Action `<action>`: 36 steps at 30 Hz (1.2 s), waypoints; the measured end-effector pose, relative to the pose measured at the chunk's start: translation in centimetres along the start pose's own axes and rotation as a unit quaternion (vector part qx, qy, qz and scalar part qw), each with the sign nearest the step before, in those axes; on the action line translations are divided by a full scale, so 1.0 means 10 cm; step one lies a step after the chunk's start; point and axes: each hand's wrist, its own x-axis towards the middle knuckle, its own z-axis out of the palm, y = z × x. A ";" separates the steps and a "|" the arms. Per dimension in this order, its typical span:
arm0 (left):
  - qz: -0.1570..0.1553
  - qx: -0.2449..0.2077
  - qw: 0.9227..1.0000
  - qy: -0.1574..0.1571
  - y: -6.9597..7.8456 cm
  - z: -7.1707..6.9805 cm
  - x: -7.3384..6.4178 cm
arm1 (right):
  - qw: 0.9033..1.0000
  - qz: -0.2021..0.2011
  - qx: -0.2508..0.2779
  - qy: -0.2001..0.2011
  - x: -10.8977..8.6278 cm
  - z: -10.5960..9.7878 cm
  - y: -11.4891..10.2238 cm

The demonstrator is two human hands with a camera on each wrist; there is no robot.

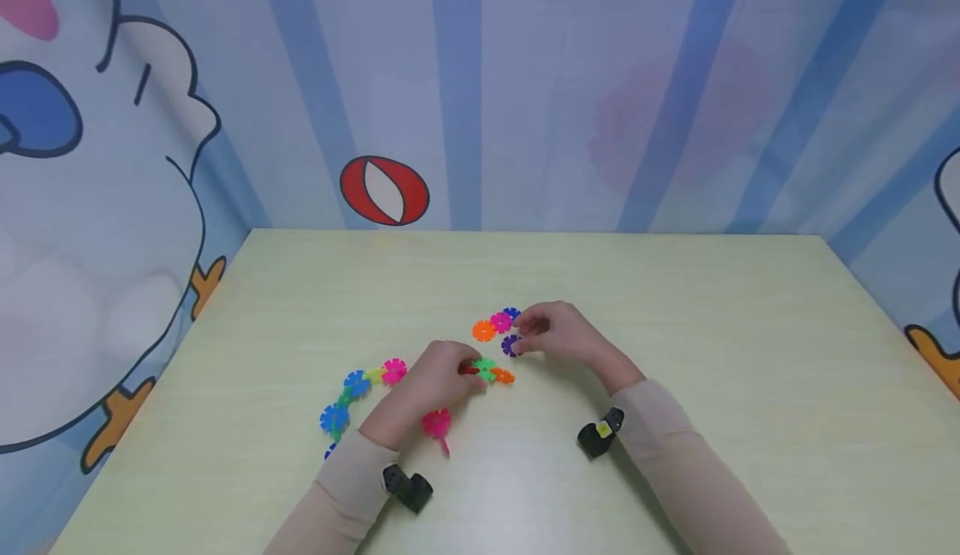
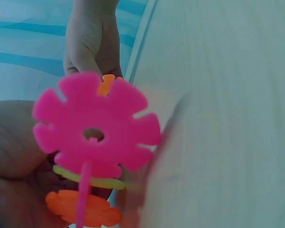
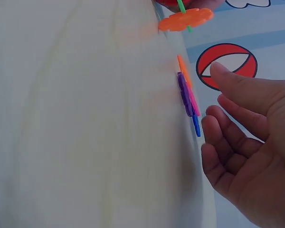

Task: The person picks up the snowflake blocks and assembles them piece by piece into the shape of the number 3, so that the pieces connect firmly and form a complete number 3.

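Note:
My left hand (image 1: 437,376) grips linked flower-shaped notched discs. A green disc (image 1: 486,370) and an orange disc (image 1: 506,377) stick out past its fingertips, with a bit of red at the grip. Below the palm hangs a pink disc (image 2: 118,118) with another pink one edge-on; a yellow disc (image 2: 111,183) shows behind it in the left wrist view. My right hand (image 1: 562,334) has its thumb and fingers parted, nothing between them. It is beside a purple disc (image 1: 511,346) on the table, near loose orange (image 1: 484,331), pink (image 1: 500,322) and blue (image 1: 512,314) discs.
A curved run of joined discs, with a blue disc (image 1: 334,417) and a pink disc (image 1: 394,371) among them, lies left of my left forearm, which hides part of it. The pale table (image 1: 712,313) meets a printed cloth backdrop (image 1: 540,122) at its far edge.

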 end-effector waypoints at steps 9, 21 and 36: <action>0.013 0.002 1.000 0.003 -0.02 0.00 0.01 | 1.000 0.012 -0.020 -0.011 0.07 0.03 -0.03; -0.009 -0.005 1.000 -0.010 0.00 -0.03 0.00 | 0.998 0.013 -0.055 -0.030 0.10 0.06 -0.05; 0.018 -0.024 0.999 -0.025 0.02 -0.10 0.03 | 0.998 0.008 -0.065 -0.016 0.03 0.04 -0.04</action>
